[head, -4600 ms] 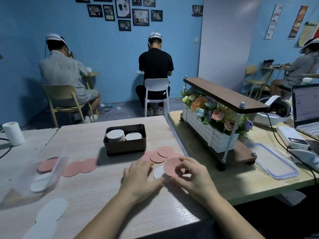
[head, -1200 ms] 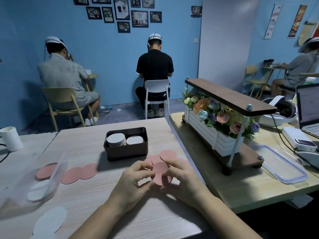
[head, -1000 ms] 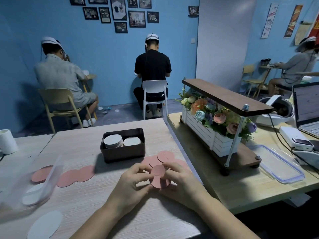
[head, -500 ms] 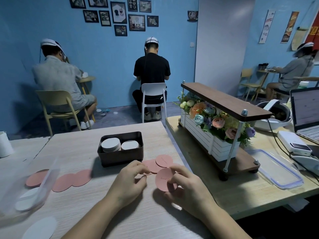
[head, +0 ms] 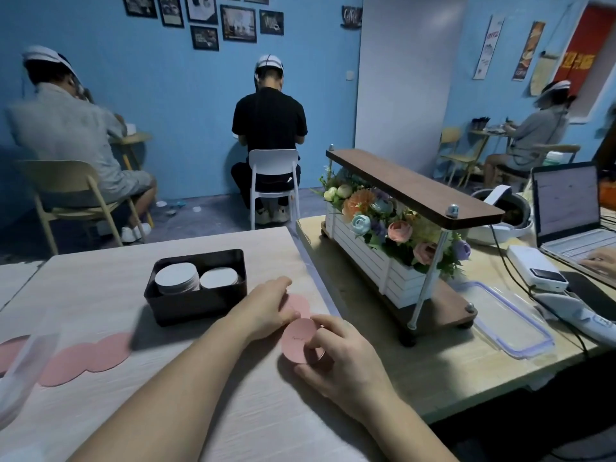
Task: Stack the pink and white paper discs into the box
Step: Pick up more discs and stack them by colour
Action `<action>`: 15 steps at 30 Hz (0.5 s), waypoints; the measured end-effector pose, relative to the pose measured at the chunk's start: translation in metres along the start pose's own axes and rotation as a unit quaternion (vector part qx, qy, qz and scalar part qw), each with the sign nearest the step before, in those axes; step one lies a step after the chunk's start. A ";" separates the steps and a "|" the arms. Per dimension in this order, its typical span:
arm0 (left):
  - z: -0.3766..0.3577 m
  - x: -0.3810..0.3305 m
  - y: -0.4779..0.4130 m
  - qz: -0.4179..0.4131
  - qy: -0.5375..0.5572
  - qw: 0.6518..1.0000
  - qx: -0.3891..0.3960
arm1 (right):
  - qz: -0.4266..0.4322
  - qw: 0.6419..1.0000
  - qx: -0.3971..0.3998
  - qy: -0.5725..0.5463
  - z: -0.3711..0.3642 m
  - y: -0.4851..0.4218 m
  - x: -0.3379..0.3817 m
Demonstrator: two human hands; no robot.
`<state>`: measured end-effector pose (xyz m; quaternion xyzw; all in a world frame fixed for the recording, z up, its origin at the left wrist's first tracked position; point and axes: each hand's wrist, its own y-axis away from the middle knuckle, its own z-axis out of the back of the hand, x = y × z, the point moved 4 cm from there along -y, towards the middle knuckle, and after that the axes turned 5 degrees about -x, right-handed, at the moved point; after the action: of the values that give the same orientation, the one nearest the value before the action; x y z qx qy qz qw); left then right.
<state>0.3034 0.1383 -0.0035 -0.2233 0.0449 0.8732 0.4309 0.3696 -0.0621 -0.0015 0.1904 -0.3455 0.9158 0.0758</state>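
Note:
A dark brown box point(head: 196, 303) stands on the pale wooden table point(head: 100, 288) and holds two stacks of white paper discs point(head: 176, 278). My right hand point(head: 340, 358) holds a small stack of pink discs point(head: 298, 338) just above the table, right of the box. My left hand point(head: 266, 310) rests flat on more pink discs point(head: 300, 303) lying beside the box, with fingertips pressed on them. Another row of overlapping pink discs point(head: 83, 356) lies at the left.
A white planter of artificial flowers point(head: 383, 235) under a brown shelf board sits on the adjoining table to the right. A clear plastic lid point(head: 510, 318), a laptop point(head: 566, 208) and cables lie beyond. A clear plastic bag point(head: 20, 358) lies at the left edge. Several seated people work behind.
My right hand lifted the gathered pink discs off the table and drew them nearer. My left hand moved forward onto the loose pink discs beside the box.

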 end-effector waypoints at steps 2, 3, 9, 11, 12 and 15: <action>0.003 0.001 0.002 -0.015 0.009 1.000 -0.014 | -0.004 1.000 0.014 0.004 0.000 -0.002 -0.003; 0.004 0.002 0.004 -0.023 0.014 0.999 -0.021 | -0.002 1.000 0.018 0.005 0.000 -0.003 -0.003; 0.014 0.000 0.025 -0.032 0.050 0.988 -0.141 | -0.002 1.000 0.027 0.015 -0.005 -0.002 -0.002; 0.020 -0.001 0.032 -0.024 0.084 0.979 -0.182 | -0.003 0.999 0.027 0.016 -0.005 -0.001 -0.003; 0.025 -0.002 0.036 -0.005 0.114 0.974 -0.193 | -0.002 0.999 0.028 0.018 -0.005 -0.001 -0.003; 0.039 -0.006 0.053 0.052 0.211 0.953 -0.213 | -0.002 0.999 0.034 0.018 -0.005 -0.002 -0.003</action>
<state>0.2514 0.1114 0.0278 -0.4863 -0.0406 0.8166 0.3082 0.3712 -0.0577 -0.0049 0.1773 -0.3126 0.9300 0.0769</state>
